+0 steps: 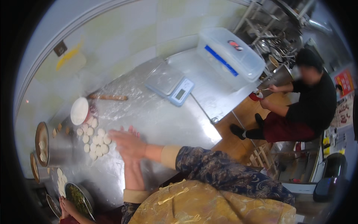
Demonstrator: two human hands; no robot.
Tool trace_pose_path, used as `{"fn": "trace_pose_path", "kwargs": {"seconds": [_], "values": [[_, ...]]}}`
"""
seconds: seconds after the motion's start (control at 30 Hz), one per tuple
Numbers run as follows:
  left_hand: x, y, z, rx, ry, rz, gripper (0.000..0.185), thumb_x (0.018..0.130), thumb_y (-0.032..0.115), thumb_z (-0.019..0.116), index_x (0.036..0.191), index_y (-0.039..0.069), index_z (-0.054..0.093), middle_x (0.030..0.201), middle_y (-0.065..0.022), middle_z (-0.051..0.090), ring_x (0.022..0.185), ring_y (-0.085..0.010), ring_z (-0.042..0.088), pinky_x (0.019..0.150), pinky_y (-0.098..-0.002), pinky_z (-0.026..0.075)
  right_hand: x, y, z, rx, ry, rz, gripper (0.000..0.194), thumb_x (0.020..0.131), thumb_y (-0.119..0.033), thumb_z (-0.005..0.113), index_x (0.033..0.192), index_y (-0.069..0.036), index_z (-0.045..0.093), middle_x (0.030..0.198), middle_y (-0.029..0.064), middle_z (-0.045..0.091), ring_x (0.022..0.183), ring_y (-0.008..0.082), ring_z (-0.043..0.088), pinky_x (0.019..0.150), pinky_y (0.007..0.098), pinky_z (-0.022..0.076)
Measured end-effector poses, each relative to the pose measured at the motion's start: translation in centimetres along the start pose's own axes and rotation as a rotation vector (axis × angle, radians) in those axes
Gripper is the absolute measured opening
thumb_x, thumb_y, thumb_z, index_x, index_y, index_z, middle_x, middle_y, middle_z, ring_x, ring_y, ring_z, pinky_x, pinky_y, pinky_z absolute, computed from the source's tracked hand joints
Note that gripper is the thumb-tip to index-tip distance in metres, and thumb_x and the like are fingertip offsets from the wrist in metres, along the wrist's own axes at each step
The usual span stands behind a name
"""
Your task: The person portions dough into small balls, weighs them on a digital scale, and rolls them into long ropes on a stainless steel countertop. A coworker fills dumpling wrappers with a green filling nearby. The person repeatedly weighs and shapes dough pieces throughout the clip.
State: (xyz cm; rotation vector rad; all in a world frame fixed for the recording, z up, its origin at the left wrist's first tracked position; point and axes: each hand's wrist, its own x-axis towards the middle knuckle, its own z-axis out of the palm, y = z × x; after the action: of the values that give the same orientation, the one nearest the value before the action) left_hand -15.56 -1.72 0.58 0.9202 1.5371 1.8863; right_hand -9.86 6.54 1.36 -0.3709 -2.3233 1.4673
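My right hand (125,144) lies across my left hand (134,131) above the steel table. Both are blurred, and the left is mostly covered, with only some fingertips showing past the right. Whether anything sits between the palms is hidden. Just left of the hands, several small white dough balls (104,148) rest in a cluster on the floured steel table (165,123). Behind them stands a bowl of white flour (79,111), beside a wooden rolling pin (109,97).
A digital kitchen scale (171,84) and a lidded plastic bin (229,56) stand farther back. Metal pots (56,145) are at left. Another person's hands (67,205) are beside a bowl of chopped green filling (77,196). A co-worker (310,98) holds a red container at right.
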Motion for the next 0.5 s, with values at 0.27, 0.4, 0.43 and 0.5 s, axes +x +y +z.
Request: {"fn": "trace_pose_path", "kwargs": {"seconds": [0.27,0.4,0.43,0.5], "values": [[5.6,-0.5,22.2,0.694,-0.384,0.434,0.074,0.097,0.032,0.059,0.159,0.008,0.025,0.163,-0.0157,0.028,0.150,-0.0363,0.026,0.122,-0.0501,0.018,-10.5,-0.4,-24.9,0.492,0.423,0.167,0.067,0.104,-0.033,0.052,0.159,-0.006,0.026,0.167,0.0123,0.020,0.155,0.0256,0.015,0.124,0.0389,0.0148],[8.6,-1.6,32.2,0.627,-0.555,0.198,0.075,0.096,0.031,0.063,0.157,0.005,0.028,0.162,-0.0157,0.030,0.150,-0.0346,0.027,0.121,-0.0502,0.022,-22.0,5.5,-47.6,-0.189,0.988,0.186,0.076,0.089,-0.031,0.074,0.152,-0.005,0.041,0.156,0.0142,0.042,0.143,0.0262,0.040,0.118,0.0383,0.0321],[9.0,-0.6,36.4,0.421,-0.568,-0.023,0.074,0.096,0.031,0.064,0.155,0.004,0.030,0.161,-0.0164,0.031,0.149,-0.0344,0.029,0.121,-0.0492,0.022,-25.2,7.0,-54.7,-0.150,1.124,0.375,0.074,0.089,-0.037,0.074,0.147,-0.002,0.045,0.147,0.0203,0.049,0.139,0.0311,0.044,0.115,0.0391,0.0353],[10.7,-0.7,44.1,-0.055,-0.483,-0.405,0.073,0.096,0.033,0.066,0.152,0.000,0.033,0.158,-0.0171,0.036,0.147,-0.0328,0.032,0.120,-0.0477,0.024,-30.4,12.6,-65.8,-0.927,1.290,0.514,0.071,0.091,-0.048,0.067,0.139,0.002,0.052,0.143,0.0243,0.052,0.131,0.0391,0.052,0.110,0.0445,0.0400]]}}
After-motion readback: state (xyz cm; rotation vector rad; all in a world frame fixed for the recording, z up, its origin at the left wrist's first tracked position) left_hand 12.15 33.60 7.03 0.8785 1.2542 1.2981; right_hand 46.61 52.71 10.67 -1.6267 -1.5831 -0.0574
